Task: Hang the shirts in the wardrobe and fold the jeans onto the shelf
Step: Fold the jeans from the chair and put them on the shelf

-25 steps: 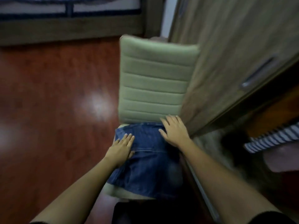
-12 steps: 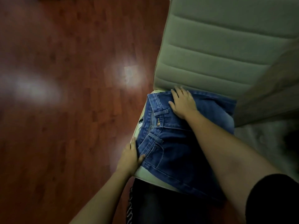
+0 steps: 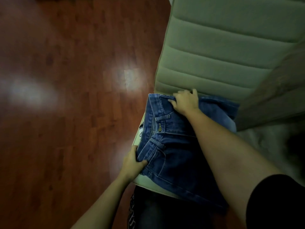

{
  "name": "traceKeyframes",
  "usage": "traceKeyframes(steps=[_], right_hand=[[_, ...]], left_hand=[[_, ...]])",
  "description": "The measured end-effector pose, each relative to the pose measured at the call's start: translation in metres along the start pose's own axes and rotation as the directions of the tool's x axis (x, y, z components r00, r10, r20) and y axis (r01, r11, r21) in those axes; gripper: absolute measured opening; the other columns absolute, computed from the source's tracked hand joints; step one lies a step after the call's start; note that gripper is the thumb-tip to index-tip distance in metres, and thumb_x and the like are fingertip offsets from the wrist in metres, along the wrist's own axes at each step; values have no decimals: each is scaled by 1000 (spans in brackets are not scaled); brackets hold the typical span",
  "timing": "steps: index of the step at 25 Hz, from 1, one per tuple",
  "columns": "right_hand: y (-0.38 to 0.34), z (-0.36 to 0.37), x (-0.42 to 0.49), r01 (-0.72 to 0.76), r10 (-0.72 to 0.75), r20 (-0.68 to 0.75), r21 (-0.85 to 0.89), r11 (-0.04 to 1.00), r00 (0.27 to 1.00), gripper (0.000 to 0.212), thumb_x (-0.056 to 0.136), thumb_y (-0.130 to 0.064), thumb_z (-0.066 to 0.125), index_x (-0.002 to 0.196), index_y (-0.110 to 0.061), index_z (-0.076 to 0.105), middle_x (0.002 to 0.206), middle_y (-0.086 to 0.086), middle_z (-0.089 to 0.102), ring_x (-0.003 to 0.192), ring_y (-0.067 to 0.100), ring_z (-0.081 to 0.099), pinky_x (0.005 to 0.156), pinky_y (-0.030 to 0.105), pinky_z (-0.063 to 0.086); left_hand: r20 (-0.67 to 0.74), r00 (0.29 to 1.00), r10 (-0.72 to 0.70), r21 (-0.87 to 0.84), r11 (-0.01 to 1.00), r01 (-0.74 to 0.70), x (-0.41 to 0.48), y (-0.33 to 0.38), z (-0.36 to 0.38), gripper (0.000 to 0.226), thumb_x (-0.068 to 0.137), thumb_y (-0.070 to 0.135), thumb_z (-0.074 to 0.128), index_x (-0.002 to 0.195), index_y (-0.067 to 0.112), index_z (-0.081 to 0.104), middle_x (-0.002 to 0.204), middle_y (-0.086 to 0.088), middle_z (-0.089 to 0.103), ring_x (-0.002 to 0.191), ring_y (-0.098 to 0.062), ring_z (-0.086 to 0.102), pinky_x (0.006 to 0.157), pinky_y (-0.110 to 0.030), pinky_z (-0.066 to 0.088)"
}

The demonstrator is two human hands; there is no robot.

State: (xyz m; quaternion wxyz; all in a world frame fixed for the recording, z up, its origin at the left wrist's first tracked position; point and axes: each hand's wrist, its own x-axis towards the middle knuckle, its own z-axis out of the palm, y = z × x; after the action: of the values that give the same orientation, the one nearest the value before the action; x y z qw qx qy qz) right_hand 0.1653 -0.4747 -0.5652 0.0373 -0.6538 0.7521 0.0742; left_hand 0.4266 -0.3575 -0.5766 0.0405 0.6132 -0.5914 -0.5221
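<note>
Since 0.5 s ago our right hand (image 3: 185,101) has curled from lying flat into a grasp on the far edge of the folded jeans (image 3: 173,146), beside the ribbed backrest. Our left hand (image 3: 132,161) grips the near left corner of the jeans, thumb on top by the pocket, much as before. We see the jeans lying folded on the seat of the pale green chair (image 3: 222,52), waistband to the left. Red-brown wooden floor (image 3: 66,113) fills the left side.
</note>
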Motion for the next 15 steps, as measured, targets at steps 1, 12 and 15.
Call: traceKeyframes(steps=[1,12,15], right_hand=[[4,-7,-6,6,-4,-33,60,998,999,42,94,-47,42,105,-13,63,109,12,65,100,34,60,80,38,39],[160,-232,-155,-296,316,-92,183,938,944,46,97,-48,34,107,-10,58,101,24,64,91,41,61,65,38,43],[225,-316,-211,-468,524,-232,255,846,820,44,96,-48,36,104,-11,59,97,25,65,87,42,62,69,42,48]], left_hand=[[5,1000,-28,-52,998,29,-3,6,-2,37,79,10,69,106,20,46,97,2,60,75,1,56,54,-7,42],[244,926,287,-154,955,-255,-106,240,-16,48,71,19,75,112,20,50,114,-5,64,99,-22,63,89,-48,51],[383,806,452,-267,889,-372,-158,345,-28,55,59,22,81,106,15,53,107,-9,67,95,-24,66,87,-49,53]])
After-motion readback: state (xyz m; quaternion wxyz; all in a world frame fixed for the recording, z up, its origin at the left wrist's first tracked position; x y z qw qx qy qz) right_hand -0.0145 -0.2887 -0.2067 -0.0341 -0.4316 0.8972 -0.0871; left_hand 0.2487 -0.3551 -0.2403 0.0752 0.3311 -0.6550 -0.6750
